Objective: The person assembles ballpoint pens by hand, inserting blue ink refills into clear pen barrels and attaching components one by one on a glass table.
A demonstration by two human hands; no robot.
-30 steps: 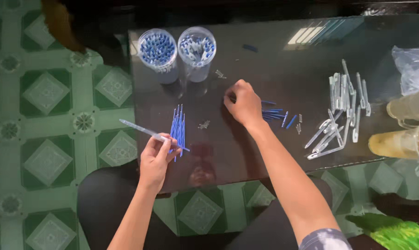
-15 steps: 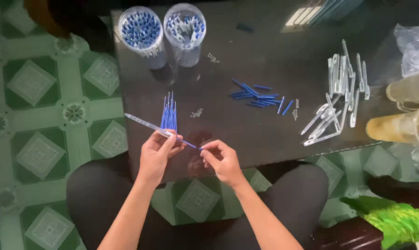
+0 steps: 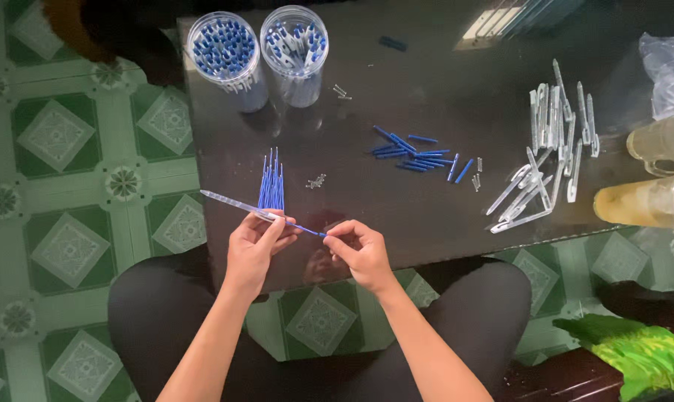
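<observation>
**Ana:** Head view first: where are the hands?

**Ben:** Both sit at the near edge of the dark counter (image 3: 441, 223), about six o'clock. The left hand (image 3: 254, 249) is closed around a clear pen barrel (image 3: 233, 204) that slants off toward ten o'clock. The right hand (image 3: 359, 249) pinches the tip of a thin blue refill (image 3: 307, 230) sticking out of that barrel; the two hands are near each other, not touching.

**Ana:** And around them?

**Ben:** Just past the left hand, at twelve o'clock, lies a bundle of blue refills (image 3: 271, 182). A loose heap of short blue pieces (image 3: 419, 155) lies toward one o'clock, clear barrels (image 3: 549, 149) at two o'clock. Two round clear tubs (image 3: 257, 52) of parts stand at the far edge, eleven o'clock.
</observation>
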